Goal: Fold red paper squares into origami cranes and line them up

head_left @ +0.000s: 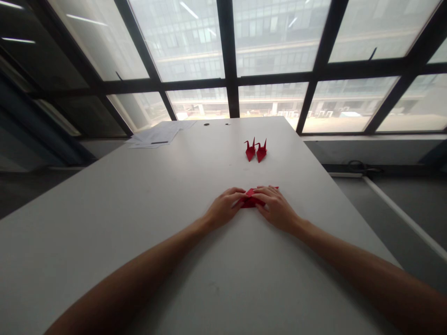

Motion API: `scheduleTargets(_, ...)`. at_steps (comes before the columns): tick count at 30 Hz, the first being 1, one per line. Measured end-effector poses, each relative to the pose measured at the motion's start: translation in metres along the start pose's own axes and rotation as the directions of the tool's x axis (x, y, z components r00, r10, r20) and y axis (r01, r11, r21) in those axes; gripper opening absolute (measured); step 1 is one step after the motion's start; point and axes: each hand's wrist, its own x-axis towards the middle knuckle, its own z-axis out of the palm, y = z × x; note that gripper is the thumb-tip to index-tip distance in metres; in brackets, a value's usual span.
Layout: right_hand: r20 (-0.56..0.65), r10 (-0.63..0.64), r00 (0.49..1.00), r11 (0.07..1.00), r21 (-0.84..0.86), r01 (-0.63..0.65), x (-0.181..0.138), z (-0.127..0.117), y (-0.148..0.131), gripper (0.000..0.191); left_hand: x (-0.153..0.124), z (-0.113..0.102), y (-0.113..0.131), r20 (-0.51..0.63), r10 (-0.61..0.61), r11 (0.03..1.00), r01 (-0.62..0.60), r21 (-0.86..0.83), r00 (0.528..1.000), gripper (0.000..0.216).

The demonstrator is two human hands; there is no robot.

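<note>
Between my hands a partly folded piece of red origami paper (249, 203) lies on the white table. My left hand (226, 205) grips its left edge, thumb and fingers closed on the paper. Over its right part is my right hand (275, 204), with fingers bent and pressing the paper from above and thumb at the near edge. A red tip shows past the right fingers, while much of the paper is covered by both hands. Farther back stand two finished red paper cranes, a left crane (250, 151) and a right crane (261, 152), side by side.
The white table (167, 186) stretches toward large dark-framed windows (228, 56). Several sheets of white paper (155, 135) lie at its far left corner. A round cable hole (206, 124) sits near the far edge. Black cables (365, 166) lie beyond the table's right side.
</note>
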Motion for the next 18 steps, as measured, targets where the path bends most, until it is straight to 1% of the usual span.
scheduleTargets(3, -0.031, -0.051, 0.998, 0.998, 0.036, 0.053, 0.0016, -0.0021, -0.0022, 0.03, 0.0008, -0.0013, 0.0032, -0.011, -0.014, 1.0, 0.014, 0.0, 1.0, 0.023)
scheduleTargets(7, -0.041, -0.072, 0.997, 0.996, 0.049, 0.074, 0.0015, -0.004, -0.0035, 0.025, 0.0014, -0.0028, 0.0058, -0.025, -0.037, 0.999, 0.036, -0.038, 0.999, 0.022)
scheduleTargets(11, -0.027, -0.079, 0.997, 0.994, 0.076, 0.081, 0.0005, -0.0032, -0.0021, 0.024, 0.0024, -0.0037, 0.0055, -0.064, -0.109, 0.991, 0.104, -0.081, 0.992, 0.024)
scheduleTargets(13, -0.012, -0.074, 0.997, 0.993, 0.09, 0.074, 0.0, -0.0029, -0.0017, 0.024, 0.0028, -0.0038, 0.0048, -0.091, -0.137, 0.988, 0.129, -0.09, 0.986, 0.03)
scheduleTargets(16, 0.023, -0.069, 0.997, 0.994, 0.092, 0.066, -0.0006, -0.0044, -0.0031, 0.027, 0.0024, -0.0032, 0.0024, -0.132, -0.139, 0.989, 0.13, -0.071, 0.982, 0.046)
scheduleTargets(18, 0.06, -0.065, 0.996, 0.995, 0.076, 0.06, -0.0011, -0.007, -0.0056, 0.028, 0.0012, -0.0018, -0.0006, -0.152, -0.134, 0.991, 0.129, -0.04, 0.979, 0.048)
